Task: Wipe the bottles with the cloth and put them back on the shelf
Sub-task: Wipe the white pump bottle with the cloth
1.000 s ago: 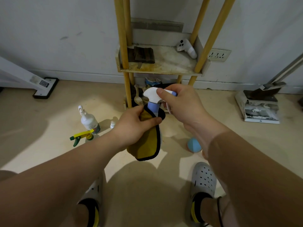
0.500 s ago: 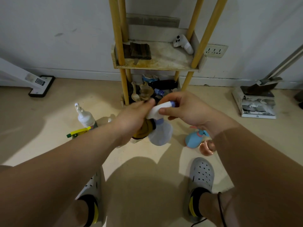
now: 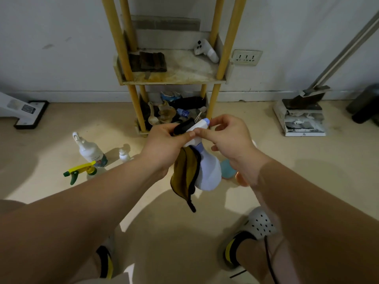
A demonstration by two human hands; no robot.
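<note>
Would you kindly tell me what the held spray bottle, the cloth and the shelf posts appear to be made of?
The spray bottle: probably plastic, smooth matte white with a pale blue neck, moulded shape.
The cloth: soft fabric, maybe microfibre, mustard with black edging, hanging limp in folds.
The shelf posts: wood or bamboo, round, yellowish, slight sheen; which one is unclear.

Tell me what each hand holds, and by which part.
The right hand pinches the white-and-lilac plastic spray bottle by its white trigger head. The left hand grips the black-edged yellow cloth by its bunched top.
</note>
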